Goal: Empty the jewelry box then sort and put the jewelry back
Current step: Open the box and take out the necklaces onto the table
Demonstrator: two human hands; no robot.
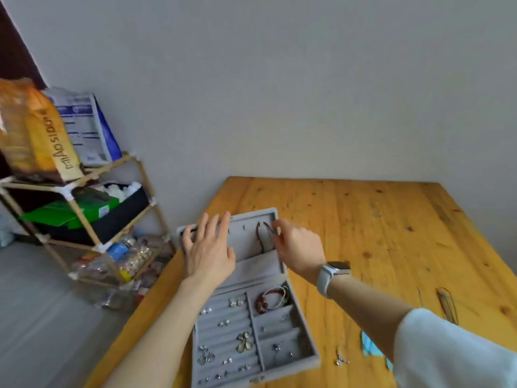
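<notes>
Wooden table [363, 219] across the lower right of the frame, bare boards sloping away toward the wall. Grey jewelry box [313, 359] at centre bottom, lying open, lid [251, 217] thrown back toward the wall and resting flat or nearly so; felt-lined, light for its bulk, likely to slide on the boards unless steadied. Left hand [208, 252] flat on the left half of the lid, fingers straight and spread, pressing rather than gripping. Right hand [298, 246] at the lid's right edge, watch on the wrist, fingertips pinched on a thin dark necklace [258, 236] hanging in a loop from the hooks inside the lid. Cord of that kind limp and almost weightless, apt to tangle or snag on a hook; best taken near the top of the loop, close to the hook, and lifted clear before drawing away. Red and silver bangles [270, 301] in the upper right compartment of the tray, stiff, easy to hook with one finger. Small earrings [243, 341] dotted along the ring rolls on the left, tiny and slippery, best pinched singly. Another thin chain [447, 303] and a little silver piece [342, 359] loose on the table, lower right.
</notes>
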